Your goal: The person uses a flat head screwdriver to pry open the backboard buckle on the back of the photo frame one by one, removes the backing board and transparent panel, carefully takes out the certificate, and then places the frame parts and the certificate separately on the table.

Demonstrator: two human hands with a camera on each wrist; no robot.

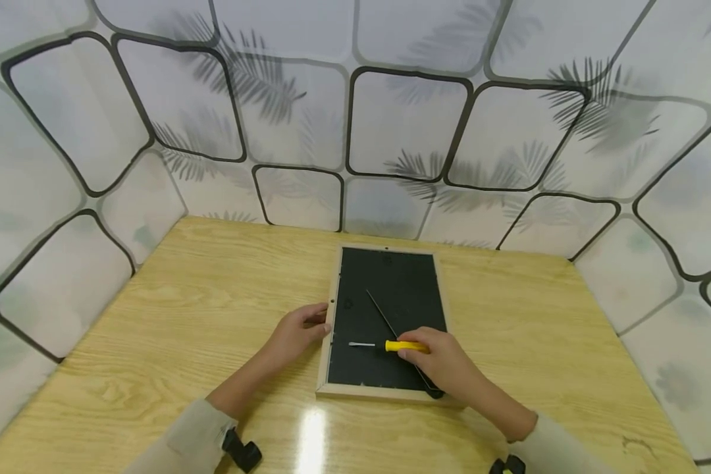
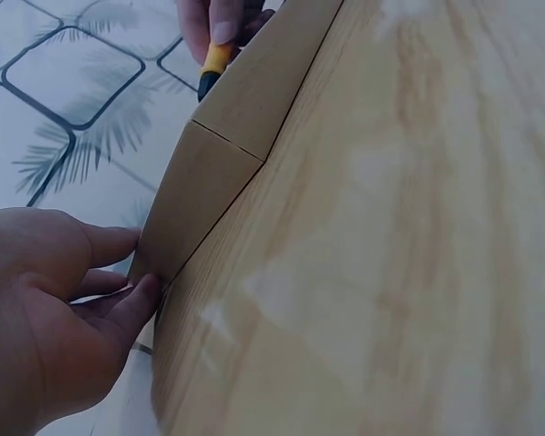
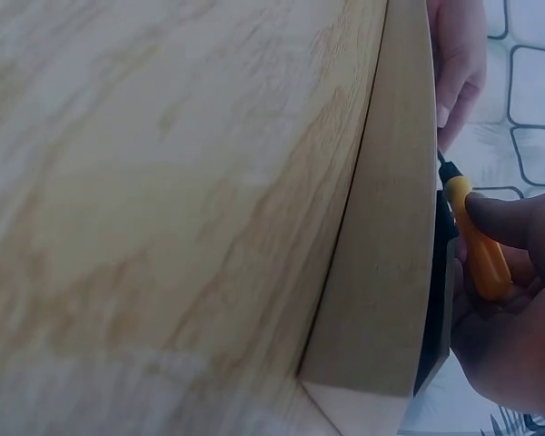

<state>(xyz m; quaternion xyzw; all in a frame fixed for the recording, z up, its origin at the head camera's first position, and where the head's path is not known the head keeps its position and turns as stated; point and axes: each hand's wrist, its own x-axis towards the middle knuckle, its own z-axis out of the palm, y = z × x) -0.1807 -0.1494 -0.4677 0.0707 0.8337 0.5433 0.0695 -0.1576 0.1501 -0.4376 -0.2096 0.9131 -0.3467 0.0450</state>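
A picture frame (image 1: 379,393) with a pale wooden rim lies back up on the table, showing its black backing board (image 1: 367,273). Across the backing runs a dark stand leg (image 1: 382,315), slanting toward the near right corner. My right hand (image 1: 447,365) grips a yellow-handled screwdriver (image 1: 407,345) above the lower part of the board, its metal shaft pointing left. In the right wrist view, thumb and fingers wrap the screwdriver's handle (image 3: 482,250). My left hand (image 1: 293,336) holds the frame's left edge; thumb and fingertips meet the wooden side (image 2: 195,186) in the left wrist view.
The table (image 1: 172,316) has a light wood-grain top and extends on both sides of the frame. Patterned white curtains (image 1: 296,118) with dark outlines and leaf prints enclose its back and sides. Light reflects off the tabletop just before the frame.
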